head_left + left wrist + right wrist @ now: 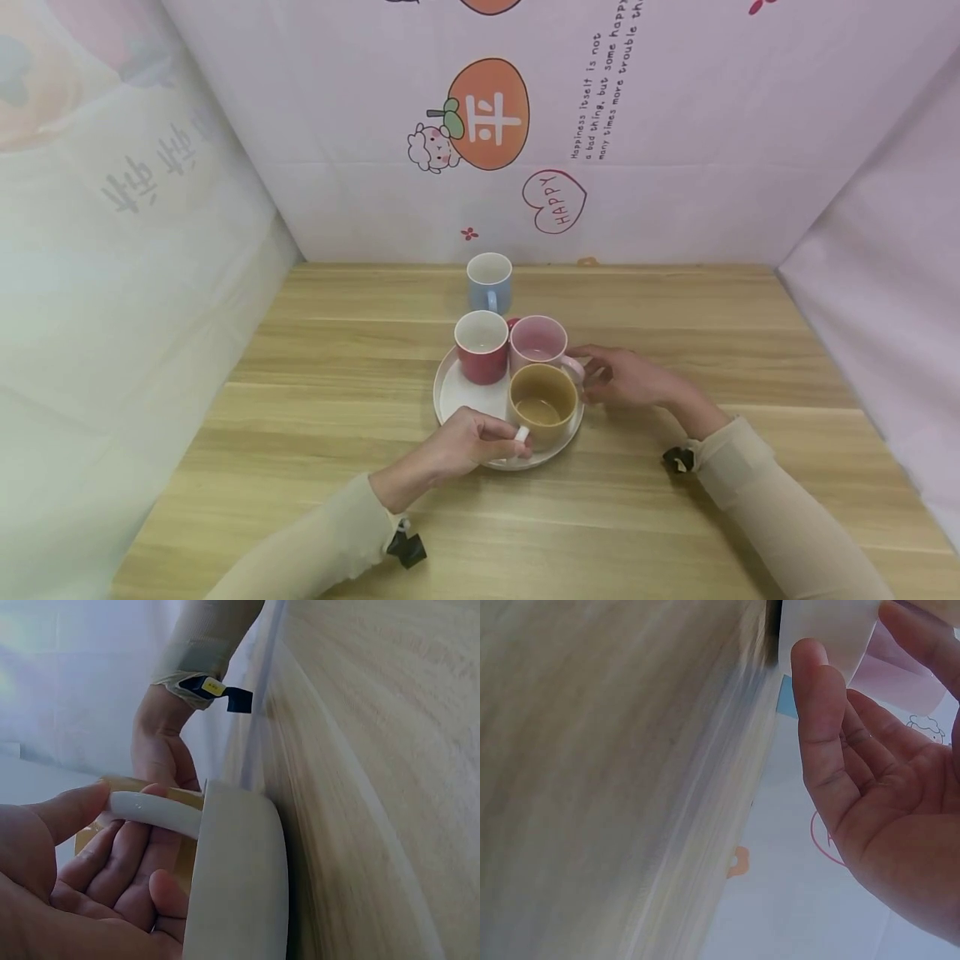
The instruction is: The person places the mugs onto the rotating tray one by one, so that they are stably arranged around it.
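Observation:
A round white tray holds a red mug with a white inside and a pink mug. At the tray's front right stands a yellow mug; its base is hidden. My left hand pinches the yellow mug's white handle between thumb and fingers. On the right, beside the pink mug's handle, is my right hand, with loosely bent fingers at the tray's edge. Whether they touch the tray or the mug, I cannot tell.
Behind the tray, a light blue mug stands on the wooden table, its handle facing the tray. A printed white cloth hangs at the table's back edge, with more cloth along both sides.

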Demonstrator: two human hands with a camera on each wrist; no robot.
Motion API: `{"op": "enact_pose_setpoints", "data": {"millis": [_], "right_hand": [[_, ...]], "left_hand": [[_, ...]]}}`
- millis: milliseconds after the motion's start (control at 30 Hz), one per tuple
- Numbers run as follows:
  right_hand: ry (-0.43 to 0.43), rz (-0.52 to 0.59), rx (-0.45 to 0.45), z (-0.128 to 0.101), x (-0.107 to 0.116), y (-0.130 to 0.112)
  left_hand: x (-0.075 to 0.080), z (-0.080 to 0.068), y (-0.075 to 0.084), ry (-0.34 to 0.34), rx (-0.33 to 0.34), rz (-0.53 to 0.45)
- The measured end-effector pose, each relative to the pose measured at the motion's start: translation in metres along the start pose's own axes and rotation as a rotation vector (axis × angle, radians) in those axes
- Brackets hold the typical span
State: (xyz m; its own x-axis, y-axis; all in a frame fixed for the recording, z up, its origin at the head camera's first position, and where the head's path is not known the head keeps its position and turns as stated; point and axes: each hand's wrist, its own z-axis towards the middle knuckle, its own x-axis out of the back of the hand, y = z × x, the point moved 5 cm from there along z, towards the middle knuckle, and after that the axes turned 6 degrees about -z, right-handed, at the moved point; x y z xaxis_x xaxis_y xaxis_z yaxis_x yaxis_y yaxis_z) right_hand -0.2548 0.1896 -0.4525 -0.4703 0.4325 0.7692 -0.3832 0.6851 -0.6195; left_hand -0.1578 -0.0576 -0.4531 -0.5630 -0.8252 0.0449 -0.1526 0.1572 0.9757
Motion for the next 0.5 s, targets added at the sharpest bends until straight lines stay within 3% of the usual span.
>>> {"op": "enact_pose_setpoints", "data": {"millis": [300,500], "right_hand": [[0.004,0.004,0.019,-0.001,0.001,0.0],[0.01,0.005,0.006,0.0,0.001,0.0]], "left_hand": [[0.005,-0.002,0.007,0.018,-0.095,0.265],[0.011,-0.005,0.011,0.027,-0.111,0.359]]}}
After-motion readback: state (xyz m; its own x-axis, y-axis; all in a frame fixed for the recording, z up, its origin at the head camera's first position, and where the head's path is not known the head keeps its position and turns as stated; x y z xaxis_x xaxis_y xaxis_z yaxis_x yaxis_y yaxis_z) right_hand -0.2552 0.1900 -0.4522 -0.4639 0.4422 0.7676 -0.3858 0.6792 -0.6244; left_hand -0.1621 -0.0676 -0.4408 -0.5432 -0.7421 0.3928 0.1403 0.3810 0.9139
